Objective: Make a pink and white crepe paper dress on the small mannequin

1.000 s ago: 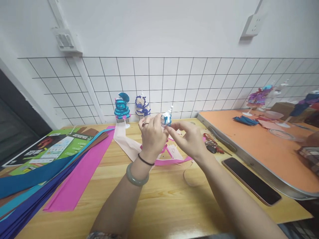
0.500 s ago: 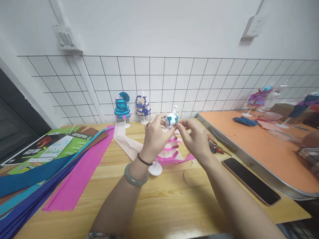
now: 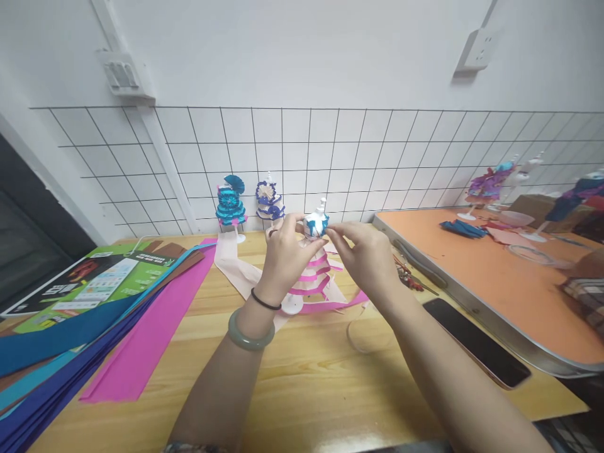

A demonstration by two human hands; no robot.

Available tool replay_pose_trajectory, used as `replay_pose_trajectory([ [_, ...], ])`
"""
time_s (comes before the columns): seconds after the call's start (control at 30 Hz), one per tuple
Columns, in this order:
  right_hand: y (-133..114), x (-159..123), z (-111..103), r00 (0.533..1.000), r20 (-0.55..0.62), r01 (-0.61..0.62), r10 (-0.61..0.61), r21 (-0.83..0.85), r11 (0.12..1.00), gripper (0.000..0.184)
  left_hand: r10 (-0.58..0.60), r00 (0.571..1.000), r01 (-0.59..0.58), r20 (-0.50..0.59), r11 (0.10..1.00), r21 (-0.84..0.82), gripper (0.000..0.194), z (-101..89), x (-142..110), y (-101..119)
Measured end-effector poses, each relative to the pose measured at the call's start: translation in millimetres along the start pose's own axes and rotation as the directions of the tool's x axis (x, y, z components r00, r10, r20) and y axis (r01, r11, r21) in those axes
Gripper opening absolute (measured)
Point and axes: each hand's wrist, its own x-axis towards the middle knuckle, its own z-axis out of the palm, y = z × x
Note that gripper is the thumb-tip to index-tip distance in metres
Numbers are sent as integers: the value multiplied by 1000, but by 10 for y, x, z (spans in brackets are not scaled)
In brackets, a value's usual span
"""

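A small white dress form with blue patches on its bust stands before me on a round white base. Its paper skirt has pale tiers edged in pink. My left hand is closed around the left side of the bust, thumb across the waist. At the bust's right edge my right hand has thumb and forefinger pinched together. Whatever lies between those fingertips is too small to make out. A pink paper strip and a pale paper strip lie around the form.
Coloured crepe paper strips cover a green printed box at left. Two dressed forms, one teal and one purple-and-white, stand by the wall. A phone lies at right, beside an orange table bearing more forms and scraps.
Both hands and the dress form have shifted slightly left. My right fingertips have drawn a little away from the bust's front toward its right edge.
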Motion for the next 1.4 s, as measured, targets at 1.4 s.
replay_pose_trajectory([
  [1.4,140,6,-55,877,201,-447,437,678,584,14,-164,955,283,246,747,-602,52,-115,76,-107],
])
